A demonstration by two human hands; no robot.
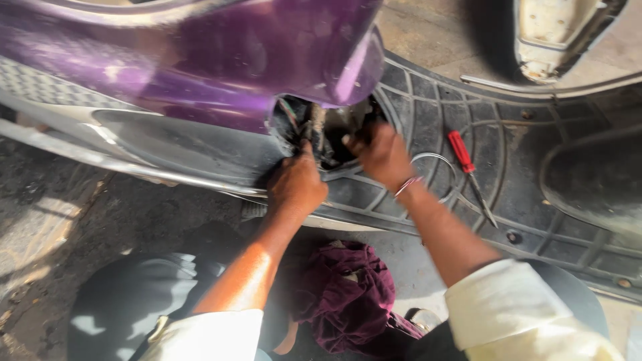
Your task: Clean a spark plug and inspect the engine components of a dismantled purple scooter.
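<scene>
Both hands [297, 184] [381, 154] at the wiring [301, 120] inside the purple panel's [200, 60] opening.

No packages, labels, signs or screens show in this view

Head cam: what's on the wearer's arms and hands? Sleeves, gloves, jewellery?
Both hands bare, no gloves. Left hand: nothing on wrist or fingers that shows. Right hand: thin bracelet of pinkish and silvery strands at the wrist. Both arms wear pale cream sleeves pushed up to about the elbow, forearms uncovered.
</scene>
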